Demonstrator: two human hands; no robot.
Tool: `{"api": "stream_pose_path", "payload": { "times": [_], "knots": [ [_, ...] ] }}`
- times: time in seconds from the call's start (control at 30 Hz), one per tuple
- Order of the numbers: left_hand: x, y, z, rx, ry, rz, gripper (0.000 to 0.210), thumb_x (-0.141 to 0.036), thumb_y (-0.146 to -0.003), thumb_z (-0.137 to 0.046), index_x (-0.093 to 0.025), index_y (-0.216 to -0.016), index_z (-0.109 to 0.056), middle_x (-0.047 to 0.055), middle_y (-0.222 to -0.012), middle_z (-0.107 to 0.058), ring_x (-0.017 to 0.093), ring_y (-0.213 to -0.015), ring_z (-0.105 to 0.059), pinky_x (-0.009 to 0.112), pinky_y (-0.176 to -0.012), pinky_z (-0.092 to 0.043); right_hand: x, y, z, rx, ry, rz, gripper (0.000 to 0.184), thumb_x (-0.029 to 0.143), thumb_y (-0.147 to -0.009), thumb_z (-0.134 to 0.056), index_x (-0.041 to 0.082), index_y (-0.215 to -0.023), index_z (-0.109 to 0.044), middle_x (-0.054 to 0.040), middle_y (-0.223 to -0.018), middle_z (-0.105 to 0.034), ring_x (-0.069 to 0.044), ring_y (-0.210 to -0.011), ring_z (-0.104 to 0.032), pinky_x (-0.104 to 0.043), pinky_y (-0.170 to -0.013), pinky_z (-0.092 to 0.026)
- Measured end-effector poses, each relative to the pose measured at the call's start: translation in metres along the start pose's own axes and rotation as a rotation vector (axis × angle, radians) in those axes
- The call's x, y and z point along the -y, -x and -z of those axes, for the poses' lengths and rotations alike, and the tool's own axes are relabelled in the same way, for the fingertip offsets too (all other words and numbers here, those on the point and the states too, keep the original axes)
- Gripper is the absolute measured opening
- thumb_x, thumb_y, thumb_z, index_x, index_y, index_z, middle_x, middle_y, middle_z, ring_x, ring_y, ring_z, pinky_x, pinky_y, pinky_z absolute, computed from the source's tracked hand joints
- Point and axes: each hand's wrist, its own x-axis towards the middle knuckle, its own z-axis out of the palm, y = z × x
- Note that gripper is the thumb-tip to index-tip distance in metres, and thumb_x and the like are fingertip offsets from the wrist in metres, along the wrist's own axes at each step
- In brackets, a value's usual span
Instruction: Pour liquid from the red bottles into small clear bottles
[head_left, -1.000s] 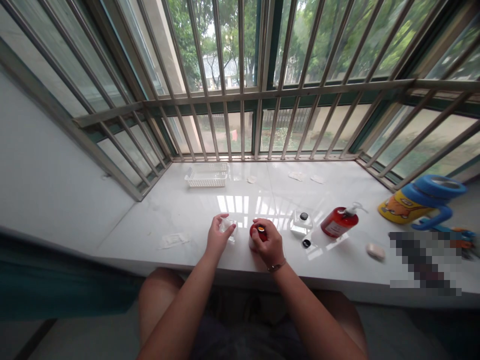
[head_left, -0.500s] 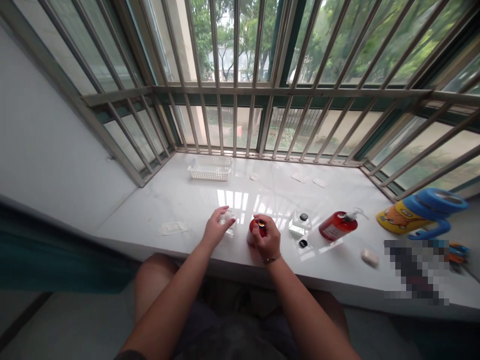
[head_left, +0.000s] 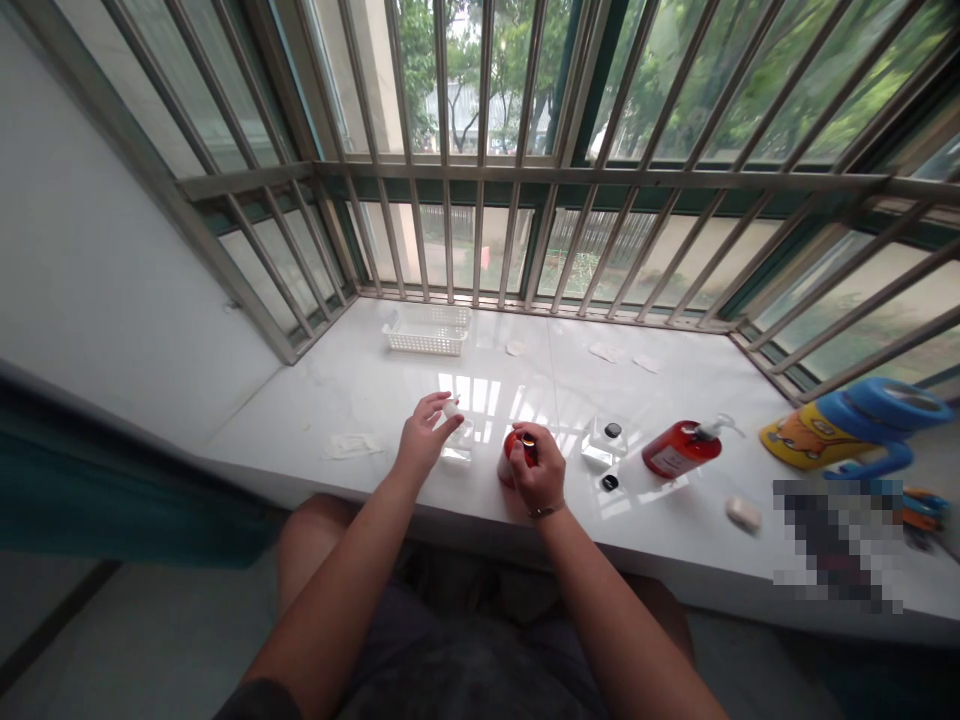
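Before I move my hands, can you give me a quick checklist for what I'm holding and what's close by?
1. Right hand wrapped around the red bottle: ok.
2. Left hand holding the small white piece between thumb and fingers: ok.
3. White piece separate from the clear container below: cannot tell.
4. Loose black cap apart from both hands: ok.
5. Square clear bottle capped: ok.

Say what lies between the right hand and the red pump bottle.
In the head view, a clear bottle and, near it, a loose black cap.
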Motion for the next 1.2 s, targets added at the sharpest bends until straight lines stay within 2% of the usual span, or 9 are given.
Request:
{"api": "stream_pose_path", "payload": {
  "times": [0.23,0.37,0.53,0.63,0.7,0.8,0.97,1.1,1.2],
  "knots": [
    [-0.053,0.018,0.016,0.114,-0.474,-0.464,0.032,-0.041,-0.097,-0.077,-0.032,-0.128,-0.077,0.01,-0.144,-0.065,0.03,-0.14,-0.059,0.054,-0.121,-0.05,0.001,0.001,0.001,0.01,0.012,0.001,0.014,0.028,-0.099,-0.06,0.026,-0.111,-0.069,-0.0081,-0.114,-0.074,-0.027,-0.108,-0.071,-0.048,-0.096,-0.058],
    [-0.047,0.025,0.043,0.049,-0.704,-0.549,0.029,-0.036,-0.101,-0.072,-0.031,-0.129,-0.075,0.01,-0.144,-0.066,0.03,-0.138,-0.059,0.055,-0.119,-0.052,0.0,0.001,0.001,0.003,0.009,0.004,0.015,0.028,-0.099,-0.061,0.026,-0.111,-0.069,-0.0082,-0.115,-0.074,-0.027,-0.109,-0.07,-0.048,-0.096,-0.059],
    [-0.005,0.025,0.11,-0.063,-1.032,-0.382,0.027,-0.032,-0.099,-0.069,-0.025,-0.123,-0.078,0.014,-0.145,-0.065,0.036,-0.136,-0.058,0.059,-0.119,-0.048,0.0,0.001,0.001,0.007,0.004,0.019,0.015,0.027,-0.099,-0.061,0.026,-0.111,-0.068,-0.0075,-0.115,-0.074,-0.027,-0.109,-0.07,-0.048,-0.096,-0.058],
    [0.016,0.024,0.143,-0.041,-1.227,-0.187,0.029,-0.032,-0.099,-0.064,-0.024,-0.123,-0.078,0.014,-0.155,-0.059,0.038,-0.143,-0.052,0.061,-0.125,-0.041,0.0,0.001,0.001,0.009,0.005,0.017,0.014,0.027,-0.099,-0.06,0.026,-0.111,-0.068,-0.0079,-0.115,-0.074,-0.027,-0.109,-0.07,-0.048,-0.096,-0.058],
    [0.026,0.025,0.153,-0.002,-1.321,-0.079,0.033,-0.03,-0.099,-0.06,-0.023,-0.127,-0.077,0.014,-0.159,-0.056,0.041,-0.148,-0.047,0.066,-0.126,-0.037,0.0,0.001,0.001,0.005,0.006,0.011,0.015,0.028,-0.099,-0.06,0.026,-0.111,-0.068,-0.0084,-0.115,-0.074,-0.028,-0.109,-0.07,-0.049,-0.096,-0.058],
    [0.035,0.026,0.156,0.055,-1.393,0.012,0.042,-0.03,-0.102,-0.053,-0.024,-0.139,-0.071,0.015,-0.166,-0.051,0.044,-0.154,-0.041,0.075,-0.124,-0.033,-0.001,0.002,0.001,0.0,0.005,0.006,0.015,0.03,-0.1,-0.059,0.026,-0.111,-0.069,-0.0089,-0.115,-0.074,-0.028,-0.108,-0.071,-0.05,-0.096,-0.059],
    [0.044,0.028,0.148,0.115,-1.377,0.131,0.057,-0.031,-0.104,-0.042,-0.023,-0.16,-0.052,0.016,-0.176,-0.035,0.045,-0.162,-0.029,0.079,-0.124,-0.028,-0.001,0.002,0.0,0.004,0.005,0.005,0.016,0.029,-0.1,-0.059,0.026,-0.112,-0.068,-0.0087,-0.116,-0.074,-0.028,-0.109,-0.07,-0.049,-0.097,-0.058],
    [0.044,0.031,0.148,0.14,-1.352,0.184,0.071,-0.038,-0.102,-0.044,-0.015,-0.168,-0.036,0.018,-0.181,-0.021,0.046,-0.166,-0.02,0.076,-0.128,-0.025,-0.002,0.002,0.001,0.005,-0.004,0.004,0.017,0.028,-0.099,-0.06,0.025,-0.113,-0.068,-0.0085,-0.117,-0.073,-0.027,-0.11,-0.07,-0.049,-0.097,-0.059],
    [0.042,0.032,0.147,0.112,-1.326,0.152,0.081,-0.049,-0.103,-0.046,-0.01,-0.171,-0.027,0.02,-0.181,-0.015,0.045,-0.167,-0.015,0.072,-0.13,-0.022,-0.003,0.003,0.001,0.007,-0.004,0.009,0.017,0.029,-0.099,-0.06,0.025,-0.114,-0.068,-0.0088,-0.117,-0.073,-0.027,-0.11,-0.071,-0.049,-0.097,-0.059]
  ]
}}
